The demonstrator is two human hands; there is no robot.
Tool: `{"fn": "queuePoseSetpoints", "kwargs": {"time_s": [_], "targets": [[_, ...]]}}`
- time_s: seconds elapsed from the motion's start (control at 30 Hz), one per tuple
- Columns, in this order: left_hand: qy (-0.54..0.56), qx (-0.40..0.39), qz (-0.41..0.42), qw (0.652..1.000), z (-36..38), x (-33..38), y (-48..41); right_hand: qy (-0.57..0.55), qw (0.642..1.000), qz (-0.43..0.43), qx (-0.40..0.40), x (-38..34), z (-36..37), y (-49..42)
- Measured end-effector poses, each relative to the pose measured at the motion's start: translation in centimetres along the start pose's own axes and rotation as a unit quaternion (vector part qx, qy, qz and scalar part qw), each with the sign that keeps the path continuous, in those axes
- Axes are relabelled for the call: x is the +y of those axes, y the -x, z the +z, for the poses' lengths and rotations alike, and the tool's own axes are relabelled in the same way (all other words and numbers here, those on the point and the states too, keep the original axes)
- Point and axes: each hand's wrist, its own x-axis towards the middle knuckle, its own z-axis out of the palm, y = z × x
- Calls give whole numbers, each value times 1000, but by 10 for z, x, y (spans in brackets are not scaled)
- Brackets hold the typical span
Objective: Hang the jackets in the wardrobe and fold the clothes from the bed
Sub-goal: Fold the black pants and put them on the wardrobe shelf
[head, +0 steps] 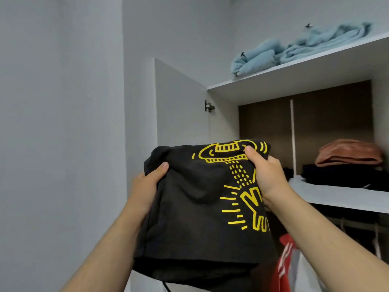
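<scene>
Head view: a folded black T-shirt (195, 199) with a yellow print is held up at centre frame before the open wardrobe (305, 81), the left hand (147, 186) clamping its 9 o'clock edge and the right hand (267, 175) clamping its 3 o'clock edge, thumbs on the front face and the remaining fingers hidden behind the cloth. At 3 o'clock, the middle shelf (336, 197) carries a rust-coloured garment (349, 152) stacked on dark folded clothes (345, 175). At 1 o'clock, pale blue blankets (294, 47) lie on the top shelf; a red-and-white garment (288, 260) hangs at 5 o'clock, partly hidden by the right forearm.
</scene>
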Motion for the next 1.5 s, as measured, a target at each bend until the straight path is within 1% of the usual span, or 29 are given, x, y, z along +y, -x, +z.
{"fn": "queuePoseSetpoints", "kwargs": {"time_s": [0.17,0.33,0.57,0.7,0.87,0.97,1.07,1.13,1.2,1.3,1.37,1.43,1.5], "targets": [[17,-38,-5,999,36,-28,-38,40,998,-20,51,2,-31,-25],[31,-76,-8,997,54,-53,-83,77,994,-32,72,11,-35,-55],[37,-80,-8,996,93,-93,-149,108,988,-43,105,35,-45,-100],[32,-82,-40,995,129,-115,-184,108,991,-6,77,41,-67,-125],[46,-122,-71,989,182,-147,-231,172,984,-18,36,61,-109,-165],[48,-144,-75,986,218,-171,-266,204,978,-26,34,71,-136,-201],[44,-159,-88,982,255,-188,-314,225,972,-46,52,73,-159,-248],[33,-162,-80,983,284,-196,-346,263,962,-51,55,73,-171,-285],[12,-146,-65,987,314,-204,-380,288,955,-51,52,70,-182,-325],[-14,-133,-38,990,351,-205,-414,257,964,-21,59,69,-193,-378],[-30,-133,-38,990,367,-207,-434,192,978,22,78,70,-197,-400],[-24,-134,-35,990,385,-216,-460,114,988,89,52,81,-206,-429],[-8,-138,-55,989,401,-227,-481,67,990,127,-11,100,-211,-445]]}}
